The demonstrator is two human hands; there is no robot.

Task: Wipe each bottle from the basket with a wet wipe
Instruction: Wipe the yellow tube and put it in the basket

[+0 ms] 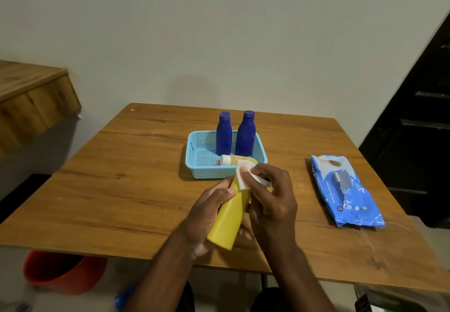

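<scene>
My left hand (pixel 209 214) grips a yellow bottle (pixel 229 221) around its body, tilted over the table just in front of the basket. My right hand (pixel 272 197) pinches a white wet wipe (pixel 243 177) against the bottle's upper part; the bottle's top is hidden behind the wipe and fingers. The light blue basket (pixel 194 155) holds two dark blue bottles standing upright, one on the left (pixel 224 134) and one on the right (pixel 246 134). A small bottle with a white cap (pixel 226 159) lies on its side at the basket's front.
A blue pack of wet wipes (pixel 345 190) lies on the wooden table (pixel 121 190) to the right. A red bucket (pixel 60 270) stands on the floor under the table's left front corner. A wooden unit (pixel 29 97) sits at left, dark furniture (pixel 418 116) at right.
</scene>
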